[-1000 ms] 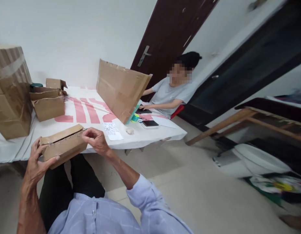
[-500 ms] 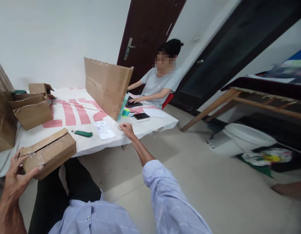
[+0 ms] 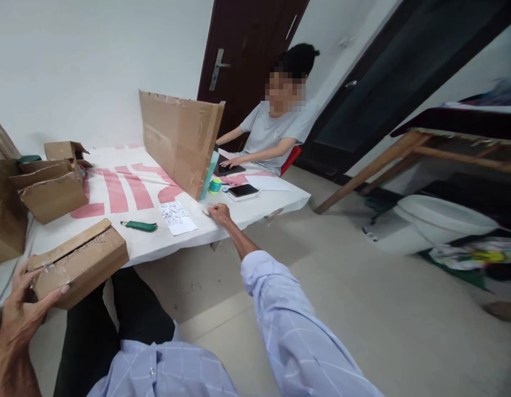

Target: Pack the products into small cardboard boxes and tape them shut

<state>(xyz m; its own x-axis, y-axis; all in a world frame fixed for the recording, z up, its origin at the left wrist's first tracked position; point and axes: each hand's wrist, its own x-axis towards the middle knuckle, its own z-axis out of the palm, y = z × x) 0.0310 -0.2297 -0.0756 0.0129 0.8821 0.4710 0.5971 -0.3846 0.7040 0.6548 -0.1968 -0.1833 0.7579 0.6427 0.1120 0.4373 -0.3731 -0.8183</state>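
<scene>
My left hand (image 3: 24,309) grips the near left end of a small brown cardboard box (image 3: 90,270), with the thumb along its side. The box is tilted over the front edge of the table, and a dark gap runs along its top. At the table's front edge, my right hand (image 3: 219,213) has its fingers closed. Something small and pale shows at the fingertips, too small to name. To the left of that hand lies a sheet of printed labels (image 3: 176,216). A green utility knife (image 3: 140,226) rests between the sheet and the box.
A cardboard panel (image 3: 179,140) stands upright across the table (image 3: 276,199). Beyond it a person (image 3: 276,140) sits at a laptop (image 3: 230,168). Nearby lie a phone (image 3: 243,191) and a tape roll (image 3: 215,185). Open boxes (image 3: 52,196) stand at left; a white bucket (image 3: 441,220) at right.
My right hand has shifted slightly to the right along the table edge, its fingers still closed. The left hand keeps its hold on the box. The view has turned a little.
</scene>
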